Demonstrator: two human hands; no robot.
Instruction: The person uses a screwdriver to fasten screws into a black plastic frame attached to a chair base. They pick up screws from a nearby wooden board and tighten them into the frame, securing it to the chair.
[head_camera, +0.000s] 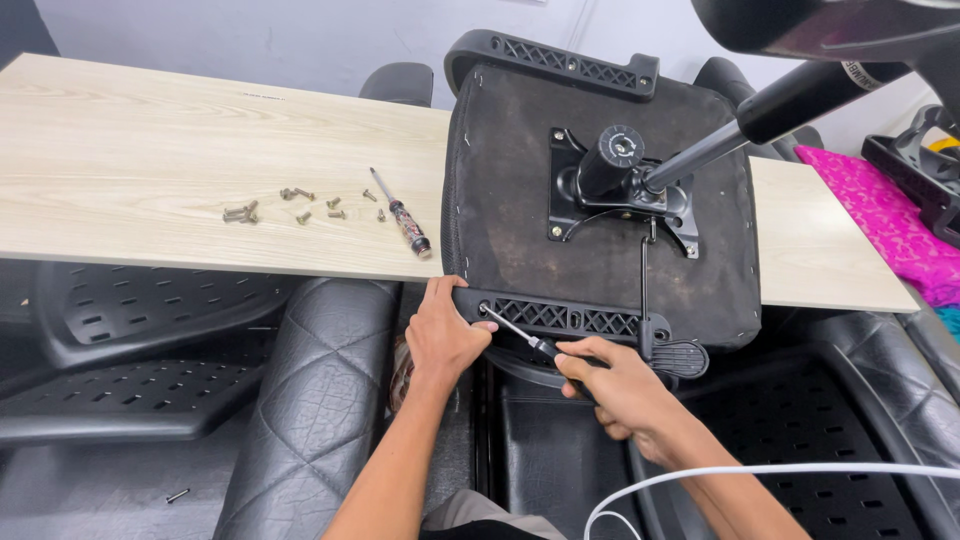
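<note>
Right hand (625, 385) closed around the handle of a screwdriver (520, 335), its tip set at a screw hole in the near black plastic armrest bracket (560, 318) of an upturned office chair seat (520, 210) lying across a pale wooden board (150, 150). Left hand (440, 335) grips the bracket's left end, steadying it. Loose screws (300, 205) and a second screwdriver (402, 215) lie on the board. Judging by the pose, a bracket screw is being turned; the next move calls for keeping the tip seated and square.
</note>
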